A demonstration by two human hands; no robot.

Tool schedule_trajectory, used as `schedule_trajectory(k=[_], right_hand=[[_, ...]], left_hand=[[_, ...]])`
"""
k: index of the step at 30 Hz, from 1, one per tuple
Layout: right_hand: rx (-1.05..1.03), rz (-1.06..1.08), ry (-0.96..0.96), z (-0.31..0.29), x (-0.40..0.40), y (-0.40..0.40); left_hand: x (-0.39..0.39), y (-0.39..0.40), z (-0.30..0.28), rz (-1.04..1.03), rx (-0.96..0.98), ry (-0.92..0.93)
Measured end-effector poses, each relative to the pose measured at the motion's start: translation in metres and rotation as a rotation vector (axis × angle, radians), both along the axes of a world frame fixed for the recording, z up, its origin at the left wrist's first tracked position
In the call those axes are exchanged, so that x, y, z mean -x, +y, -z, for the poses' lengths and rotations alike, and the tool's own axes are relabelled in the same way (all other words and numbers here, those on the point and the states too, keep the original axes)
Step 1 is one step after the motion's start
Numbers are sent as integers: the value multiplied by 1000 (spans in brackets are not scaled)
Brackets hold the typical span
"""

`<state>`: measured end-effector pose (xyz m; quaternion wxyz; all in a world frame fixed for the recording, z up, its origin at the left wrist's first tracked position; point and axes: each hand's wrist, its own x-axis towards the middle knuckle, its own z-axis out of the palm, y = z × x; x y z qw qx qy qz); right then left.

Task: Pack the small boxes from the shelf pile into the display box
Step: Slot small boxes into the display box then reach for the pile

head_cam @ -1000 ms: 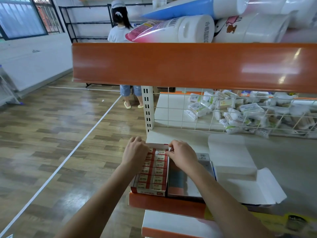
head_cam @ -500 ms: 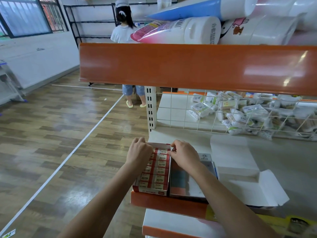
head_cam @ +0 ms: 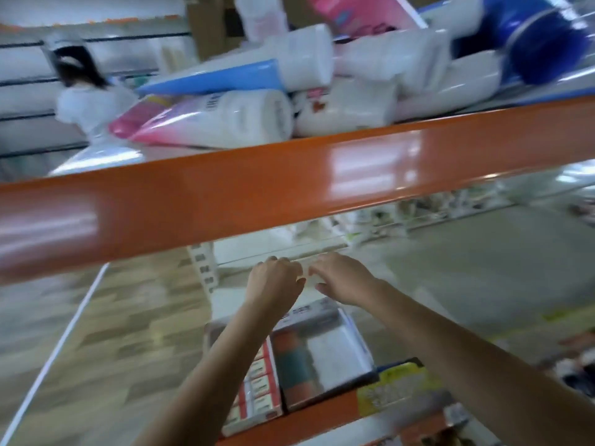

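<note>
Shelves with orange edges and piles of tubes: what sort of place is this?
Probably a shop or stockroom. Orange-edged shelves carry piled tubes, and a display box of small boxes sits on the lower shelf.

Two hands, two boxes

Head view, tilted, looking forward-down, close under shelf edge.

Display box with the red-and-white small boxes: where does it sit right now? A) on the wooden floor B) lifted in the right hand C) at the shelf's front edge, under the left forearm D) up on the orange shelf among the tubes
C: the display box rests at the shelf's front edge beneath the left forearm, while the left hand and right hand reach further back.
</note>
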<state>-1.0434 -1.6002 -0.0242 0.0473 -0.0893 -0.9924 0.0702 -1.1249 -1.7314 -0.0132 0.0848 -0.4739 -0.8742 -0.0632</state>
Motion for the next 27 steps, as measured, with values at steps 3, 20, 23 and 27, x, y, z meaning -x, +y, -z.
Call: schedule_trajectory(k=[3, 20, 23, 27], right_hand=[[-34, 141, 10, -9, -35, 35], [-126, 715, -15, -25, -335, 283], [-115, 789, -20, -27, -375, 322], [-53, 868, -10, -19, -419, 370]], left_hand=[[-19, 52, -3, 128, 46, -4], [-279, 352, -17, 531, 44, -25], [-306, 400, -19, 538, 35, -81], [-338, 461, -12, 570, 52, -85]])
